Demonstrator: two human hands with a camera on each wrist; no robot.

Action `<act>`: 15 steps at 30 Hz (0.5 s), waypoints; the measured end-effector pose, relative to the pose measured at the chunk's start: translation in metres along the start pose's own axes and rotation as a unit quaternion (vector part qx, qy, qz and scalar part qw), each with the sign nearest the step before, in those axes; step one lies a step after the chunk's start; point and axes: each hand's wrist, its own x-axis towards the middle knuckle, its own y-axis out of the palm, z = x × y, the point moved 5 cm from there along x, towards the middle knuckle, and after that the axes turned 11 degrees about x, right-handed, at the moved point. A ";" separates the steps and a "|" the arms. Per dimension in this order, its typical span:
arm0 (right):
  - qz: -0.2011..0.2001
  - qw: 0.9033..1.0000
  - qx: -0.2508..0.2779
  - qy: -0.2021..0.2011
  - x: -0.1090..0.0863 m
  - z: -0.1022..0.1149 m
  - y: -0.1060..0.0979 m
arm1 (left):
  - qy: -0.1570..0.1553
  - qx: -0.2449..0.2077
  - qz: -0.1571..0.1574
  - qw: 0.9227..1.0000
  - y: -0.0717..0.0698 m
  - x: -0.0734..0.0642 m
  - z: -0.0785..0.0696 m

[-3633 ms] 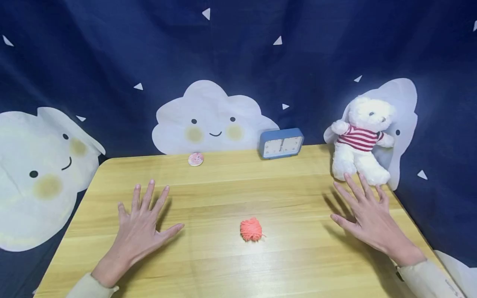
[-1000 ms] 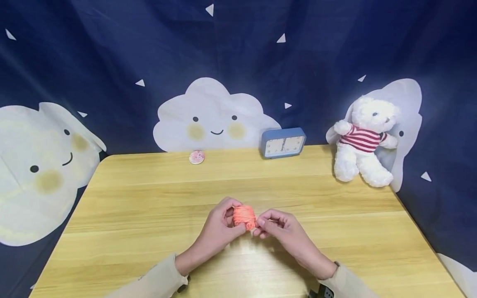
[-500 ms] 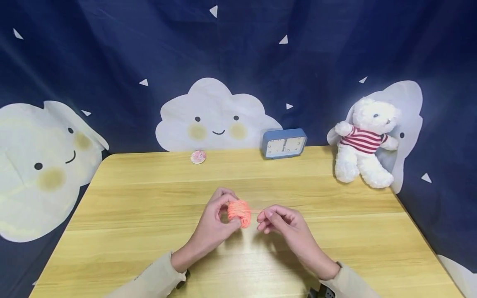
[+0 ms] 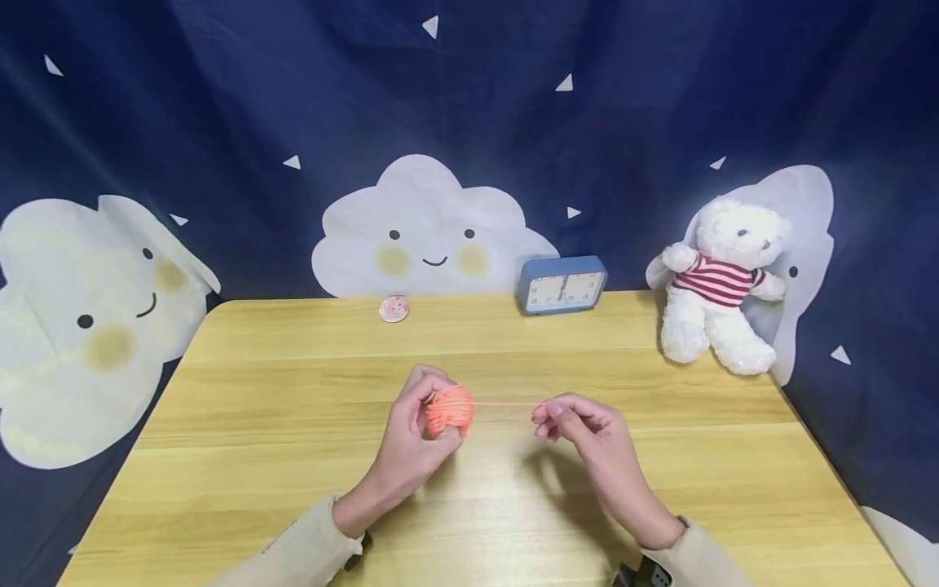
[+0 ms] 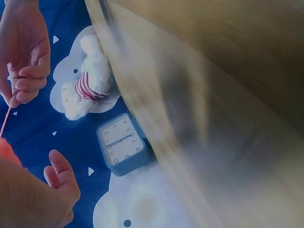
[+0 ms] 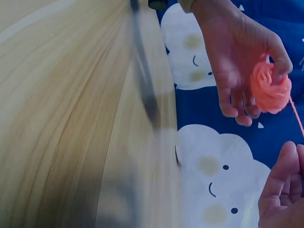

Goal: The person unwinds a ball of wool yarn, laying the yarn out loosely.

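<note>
Held above the table is a small coral ball of yarn (image 4: 451,410). My left hand (image 4: 407,440) grips it between thumb and fingers. A single strand of yarn (image 4: 504,403) stretches taut to my right hand (image 4: 596,440), which pinches its end between thumb and forefinger. In the right wrist view the ball of yarn (image 6: 270,88) sits against the left hand's thumb and fingers, the strand leading down to the right hand (image 6: 285,190). The left wrist view has the right hand (image 5: 26,57) pinching the strand, with only an edge of the ball showing.
On the wooden table (image 4: 293,375) a blue clock (image 4: 563,285) stands at the back edge. A round pink disc (image 4: 394,309) lies left of it. A white teddy bear (image 4: 722,281) in a striped shirt sits at the back right. A dark blue cloud-print curtain (image 4: 499,106) hangs behind.
From spread apart over the table, both hands came together and took up the ball of yarn. Since then the right hand has moved right and the left slightly left, drawing out the strand.
</note>
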 end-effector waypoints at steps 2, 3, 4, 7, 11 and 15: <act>-0.014 1.000 0.007 -0.014 0.001 0.001 -0.004 | 0.007 -0.003 -0.007 1.000 -0.002 0.000 0.000; -0.022 1.000 0.010 -0.020 0.001 0.002 -0.007 | 0.011 -0.002 -0.010 1.000 -0.003 0.000 -0.001; -0.028 0.999 0.012 -0.024 0.001 0.002 -0.009 | 0.014 -0.001 -0.013 1.000 -0.004 -0.001 -0.001; -0.043 0.999 0.011 -0.032 0.002 0.004 -0.015 | 0.022 0.005 -0.024 0.999 -0.008 -0.002 -0.001; -0.054 0.998 -0.002 -0.038 0.003 0.006 -0.022 | 0.034 0.009 -0.040 0.999 -0.013 -0.002 -0.001; -0.063 0.997 -0.008 -0.040 0.004 0.008 -0.028 | 0.042 -0.002 -0.050 0.998 -0.018 -0.002 -0.001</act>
